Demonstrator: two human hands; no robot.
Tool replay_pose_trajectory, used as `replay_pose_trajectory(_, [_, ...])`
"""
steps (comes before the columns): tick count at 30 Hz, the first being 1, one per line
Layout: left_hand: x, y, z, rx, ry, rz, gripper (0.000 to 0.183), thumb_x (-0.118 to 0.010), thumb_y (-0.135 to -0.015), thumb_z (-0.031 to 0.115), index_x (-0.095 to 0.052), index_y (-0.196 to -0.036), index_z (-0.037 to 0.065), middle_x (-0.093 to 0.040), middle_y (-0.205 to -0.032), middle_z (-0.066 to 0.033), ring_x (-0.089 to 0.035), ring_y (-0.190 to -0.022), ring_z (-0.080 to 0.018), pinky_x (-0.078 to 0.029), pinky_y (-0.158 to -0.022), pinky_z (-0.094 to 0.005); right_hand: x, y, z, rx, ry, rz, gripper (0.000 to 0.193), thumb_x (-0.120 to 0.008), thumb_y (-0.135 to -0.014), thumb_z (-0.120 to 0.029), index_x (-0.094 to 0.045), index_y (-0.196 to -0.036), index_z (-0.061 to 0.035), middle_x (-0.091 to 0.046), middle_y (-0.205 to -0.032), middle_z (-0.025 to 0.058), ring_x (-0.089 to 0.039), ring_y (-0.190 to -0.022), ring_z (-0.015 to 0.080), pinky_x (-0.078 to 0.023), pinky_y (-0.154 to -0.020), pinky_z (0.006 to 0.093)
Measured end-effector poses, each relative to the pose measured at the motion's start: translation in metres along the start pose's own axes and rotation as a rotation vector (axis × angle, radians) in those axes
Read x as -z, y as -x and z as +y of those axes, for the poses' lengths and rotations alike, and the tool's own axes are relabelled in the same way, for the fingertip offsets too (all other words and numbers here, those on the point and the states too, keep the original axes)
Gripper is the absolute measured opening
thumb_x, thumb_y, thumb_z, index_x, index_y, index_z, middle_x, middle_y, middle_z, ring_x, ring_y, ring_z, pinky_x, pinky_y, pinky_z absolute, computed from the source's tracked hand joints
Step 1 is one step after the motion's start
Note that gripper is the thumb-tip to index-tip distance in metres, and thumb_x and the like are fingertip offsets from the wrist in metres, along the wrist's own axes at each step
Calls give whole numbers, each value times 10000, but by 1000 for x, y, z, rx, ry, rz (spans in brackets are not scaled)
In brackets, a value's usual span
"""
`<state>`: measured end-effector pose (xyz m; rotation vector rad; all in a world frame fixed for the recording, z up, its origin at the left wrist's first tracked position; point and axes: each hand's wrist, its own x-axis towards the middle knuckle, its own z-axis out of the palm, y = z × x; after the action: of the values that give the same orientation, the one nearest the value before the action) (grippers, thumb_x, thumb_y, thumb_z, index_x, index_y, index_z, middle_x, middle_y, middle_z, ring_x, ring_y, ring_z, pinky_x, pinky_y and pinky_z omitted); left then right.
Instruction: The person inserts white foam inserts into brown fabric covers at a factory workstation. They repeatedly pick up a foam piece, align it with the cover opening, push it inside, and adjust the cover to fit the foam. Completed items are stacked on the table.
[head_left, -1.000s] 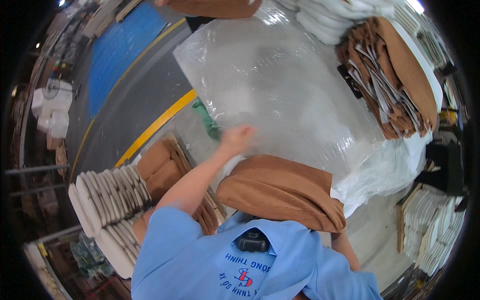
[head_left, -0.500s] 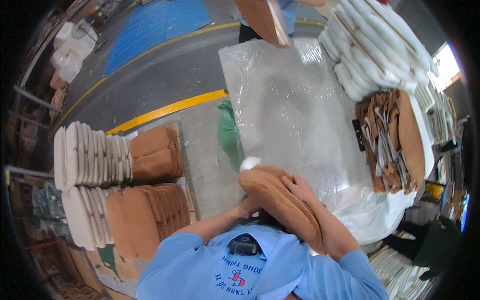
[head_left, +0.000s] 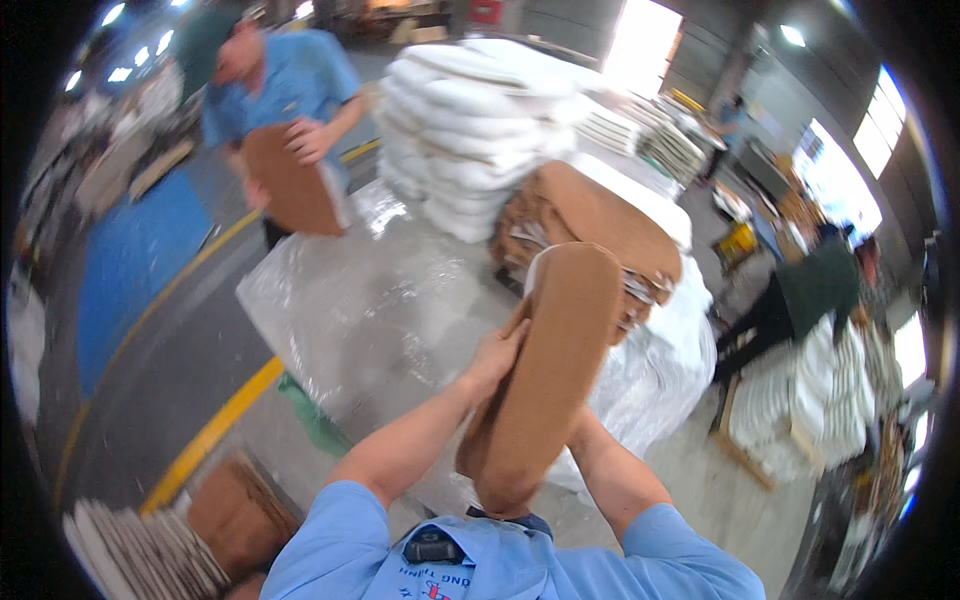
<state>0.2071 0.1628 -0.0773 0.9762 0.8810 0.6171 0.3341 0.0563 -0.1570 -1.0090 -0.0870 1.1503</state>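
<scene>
A padded brown cushion (head_left: pixel 565 340) with a pale back edge is held up in front of my chest, tilted, above the plastic-wrapped table (head_left: pixel 380 300). My left hand (head_left: pixel 495 358) grips its left side near the middle, the fingers partly out of sight against it. On the lower right side, my right hand (head_left: pixel 580 428) supports the cushion; its fingers are hidden behind it. Just beyond lies a pile of brown covers (head_left: pixel 600 215) with grey strips hanging out.
White padding (head_left: pixel 460 120) is stacked high at the table's far side. Across the table, a co-worker (head_left: pixel 285 90) holds another brown piece (head_left: pixel 290 180). Cushions (head_left: pixel 235 510) are stacked at lower left. Another person (head_left: pixel 800 290) stands at right near white stacks (head_left: pixel 810 390).
My view has swung up and to the right. The cushion has been raised and turned more upright; my left hand now shows on its left side, while my right hand has gone behind it.
</scene>
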Motion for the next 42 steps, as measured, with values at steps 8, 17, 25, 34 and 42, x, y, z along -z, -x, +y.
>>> replay_pose_trajectory(8, [46,10,-105,574,-347,-646,455,-654,-1071,344,-710,-1353,-9,-774,-1183,-115,-724,-1061,-197,-575,-933,-352,17,120,87,-40,-13,425,668,-441,-1141,-519,-486,-1549,7,-582,-1527,174,-554,-1387,317,-429,-1188,454])
replay_pose_trajectory(17, [-12,56,-146,121,-595,-484,472,-557,-1112,304,-604,-1536,104,-738,-1364,-104,-679,-1245,-184,-531,-1051,-353,123,123,89,-43,-409,325,591,-459,-1150,-456,-513,-1518,3,-631,-1479,184,-596,-1362,316,-465,-1166,489])
replay_pose_trajectory(25, [-7,18,-131,259,-392,-648,537,-575,-1118,405,-600,-1534,66,-712,-1397,-107,-666,-1248,-201,-514,-1065,-352,128,83,46,-177,-302,439,442,-488,-1142,-352,-540,-1500,-99,-652,-1452,139,-616,-1316,338,-479,-1134,551])
replay_pose_trajectory(34, [-61,-26,-142,616,-387,-422,399,-603,-1109,379,-743,-1261,37,-773,-1089,-78,-708,-973,-189,-558,-904,-362,135,74,43,-52,-345,483,409,-630,-1063,-303,-662,-1335,1,-718,-1286,161,-694,-1148,309,-569,-997,486])
replay_pose_trajectory(42, [-40,-26,-151,582,-622,-497,436,-587,-1115,383,-757,-1181,-13,-769,-994,-84,-669,-913,-167,-544,-843,-372,134,62,38,-5,-514,599,515,-552,-1120,-457,-663,-1369,-20,-732,-1259,122,-719,-1118,275,-599,-948,440])
